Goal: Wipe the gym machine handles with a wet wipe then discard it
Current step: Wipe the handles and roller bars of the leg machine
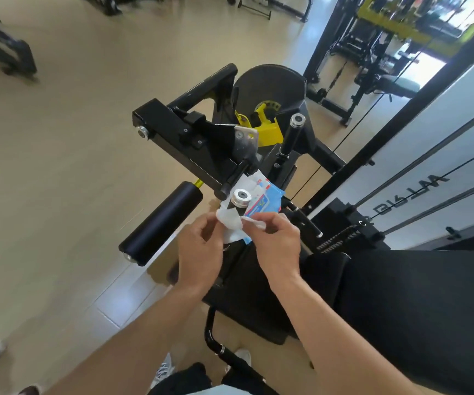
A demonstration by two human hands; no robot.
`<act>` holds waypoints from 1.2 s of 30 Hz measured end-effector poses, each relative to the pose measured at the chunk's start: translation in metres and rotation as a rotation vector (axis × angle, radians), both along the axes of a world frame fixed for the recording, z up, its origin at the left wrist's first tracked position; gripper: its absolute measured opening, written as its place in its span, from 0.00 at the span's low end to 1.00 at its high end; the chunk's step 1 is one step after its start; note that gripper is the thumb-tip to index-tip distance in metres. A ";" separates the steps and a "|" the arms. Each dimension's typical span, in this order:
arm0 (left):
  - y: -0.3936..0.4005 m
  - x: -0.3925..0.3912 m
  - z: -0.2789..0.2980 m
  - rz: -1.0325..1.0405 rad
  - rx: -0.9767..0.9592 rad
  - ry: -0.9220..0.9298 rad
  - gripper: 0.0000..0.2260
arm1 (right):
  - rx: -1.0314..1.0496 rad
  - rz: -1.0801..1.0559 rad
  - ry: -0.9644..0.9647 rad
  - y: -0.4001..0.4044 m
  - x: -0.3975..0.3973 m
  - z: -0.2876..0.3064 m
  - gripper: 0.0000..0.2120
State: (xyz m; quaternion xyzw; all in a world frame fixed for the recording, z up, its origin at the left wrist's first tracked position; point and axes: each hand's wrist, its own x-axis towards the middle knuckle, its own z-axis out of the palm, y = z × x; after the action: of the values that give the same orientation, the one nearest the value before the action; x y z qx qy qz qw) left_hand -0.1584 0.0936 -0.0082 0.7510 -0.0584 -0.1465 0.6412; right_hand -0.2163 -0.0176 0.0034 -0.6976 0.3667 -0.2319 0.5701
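Above the handle (240,197), left hand (200,253) pinches the wet wipe (230,223) (half-drawn) while right hand (277,246) grips its packet (264,202).

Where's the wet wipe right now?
In the head view, the wet wipe is at centre frame, pinched between the left hand and right hand, just below the blue packet and the silver-capped handle end.

A white wet wipe (231,222) is pinched between the left hand (198,252) and right hand (277,246), beside its blue packet (264,202), above a black gym machine (201,143) with a capped handle (240,196).
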 end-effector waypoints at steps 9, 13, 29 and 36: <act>0.000 0.006 -0.004 -0.263 -0.003 -0.038 0.12 | 0.661 -0.102 -0.351 0.015 0.000 0.000 0.11; 0.002 0.004 -0.009 -0.268 -0.056 0.103 0.23 | 0.506 0.127 -0.366 0.023 -0.005 -0.004 0.12; 0.033 -0.017 -0.017 -0.026 -0.199 0.186 0.20 | -0.045 0.285 0.103 0.041 0.006 -0.026 0.10; 0.043 -0.016 -0.010 0.001 -0.116 0.124 0.18 | -0.004 0.125 -0.092 0.035 0.016 -0.010 0.15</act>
State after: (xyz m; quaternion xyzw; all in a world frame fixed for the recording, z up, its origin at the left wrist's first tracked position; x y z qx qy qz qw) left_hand -0.1743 0.1363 -0.0181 0.7020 -0.0266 -0.1886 0.6862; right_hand -0.2002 0.0178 -0.0065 -0.7090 0.2955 -0.2284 0.5982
